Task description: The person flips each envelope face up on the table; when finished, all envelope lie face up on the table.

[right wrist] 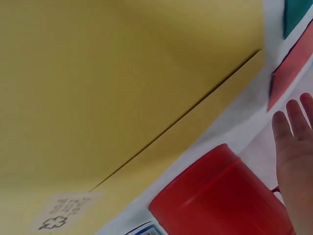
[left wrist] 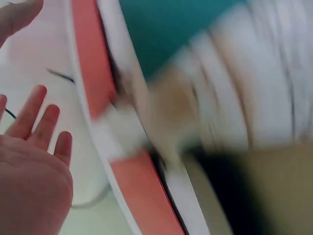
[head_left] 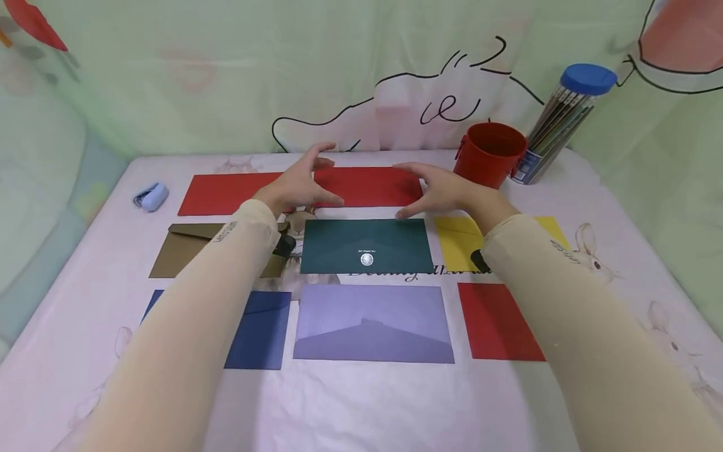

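Two red envelopes lie in the back row: a left one [head_left: 223,193] and a middle one [head_left: 364,186]. My left hand [head_left: 296,183] hovers where these two meet, thumb and fingers spread apart. Over the right end of the middle red envelope, my right hand [head_left: 440,189] is also spread, with nothing between its fingers. The hands face each other. Just in front of them lies a dark green envelope [head_left: 367,242] with a small white emblem. Part of a yellow envelope [right wrist: 137,73] is covered by the right forearm in the head view.
A brown envelope [head_left: 183,254], a blue one [head_left: 262,333], a lilac one [head_left: 373,323] and another red one [head_left: 497,326] lie nearer. A red bucket [head_left: 488,157] and a blue-lidded pencil tub [head_left: 559,125] stand back right. A small light-blue object [head_left: 152,196] lies left.
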Motion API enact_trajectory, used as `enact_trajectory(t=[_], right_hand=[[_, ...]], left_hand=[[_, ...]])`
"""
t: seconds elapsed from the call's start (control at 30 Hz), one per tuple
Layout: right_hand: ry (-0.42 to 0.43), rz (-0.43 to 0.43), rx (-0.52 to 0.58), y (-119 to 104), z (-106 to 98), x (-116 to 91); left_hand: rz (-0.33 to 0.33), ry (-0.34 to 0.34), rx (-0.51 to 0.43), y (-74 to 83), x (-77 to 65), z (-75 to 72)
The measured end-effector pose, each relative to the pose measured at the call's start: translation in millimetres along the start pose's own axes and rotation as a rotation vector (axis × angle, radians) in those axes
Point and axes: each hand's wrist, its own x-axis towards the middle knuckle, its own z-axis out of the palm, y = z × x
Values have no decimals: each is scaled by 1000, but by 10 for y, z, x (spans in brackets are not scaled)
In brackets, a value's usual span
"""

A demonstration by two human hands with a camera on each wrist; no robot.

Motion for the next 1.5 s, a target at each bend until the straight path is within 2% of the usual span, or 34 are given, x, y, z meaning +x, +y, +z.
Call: enact_trajectory(t=[0.13,0.3,0.37,0.5,0.73,0.93,1.03,1.2,1.27,1.37,1.5], right_hand=[[-2,54,6,60,-14,77],[-4,106,11,134,-1,113],[2,126,-3,149,9,124],[13,147,-39,164,4,139],[-2,82,-112,144,-26,100],[74,18,-40,136,-16,57],[146,6,7,109,-24,17],[355,13,88,89,-37,-85],[397,25,102,87,-34,-99],[404,23,121,73,-35,-79],[407,28,149,38,-44,-39]], left_hand=[[-44,-29,80,-124,79,-104],[-40,-109,136,-252,160,-93],[-40,-121,147,-301,187,-88],[-30,-103,183,-355,227,-102],[10,-84,310,-346,186,-154],[44,-96,270,-373,127,-194],[112,-36,253,-385,103,-221],[257,148,282,-325,58,-231],[273,173,314,-305,40,-219],[265,170,349,-287,10,-204],[234,162,324,-265,-27,-209]])
